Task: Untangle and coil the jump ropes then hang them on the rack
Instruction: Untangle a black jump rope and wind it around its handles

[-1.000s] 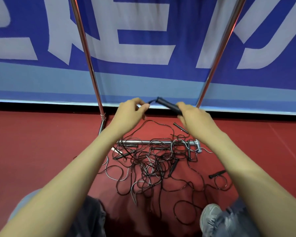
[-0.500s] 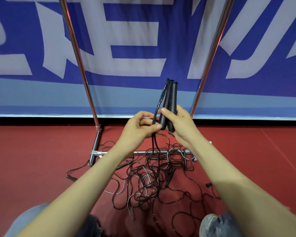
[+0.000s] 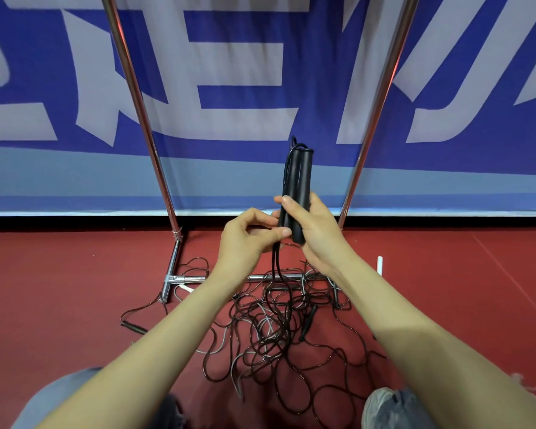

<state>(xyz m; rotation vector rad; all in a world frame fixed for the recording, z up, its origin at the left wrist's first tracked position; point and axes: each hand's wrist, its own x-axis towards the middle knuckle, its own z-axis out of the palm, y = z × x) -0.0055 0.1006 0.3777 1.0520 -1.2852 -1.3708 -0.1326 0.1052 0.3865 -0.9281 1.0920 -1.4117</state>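
Note:
My right hand [image 3: 314, 230] grips two black jump rope handles [image 3: 299, 184] held upright side by side. Their thin black cord [image 3: 276, 261] runs down from the handles' tops past my left hand [image 3: 245, 239], which pinches the cord just below the handles. The cord drops into a tangled pile of jump ropes [image 3: 279, 332] on the red floor. The metal rack [image 3: 143, 119] stands behind, its two chrome uprights rising left and right and its base bar [image 3: 195, 277] lying across the pile's far side.
A blue and white banner wall [image 3: 260, 88] stands right behind the rack. A loose black handle [image 3: 133, 327] lies left of the pile, a white rack foot tip [image 3: 380, 265] at right. My knee [image 3: 59, 394] and shoe [image 3: 384, 407] sit at the bottom edge.
The two handles went from lying tilted between my hands to standing upright together in my right hand. My left hand closed on the cord below them. The view tilted up slightly.

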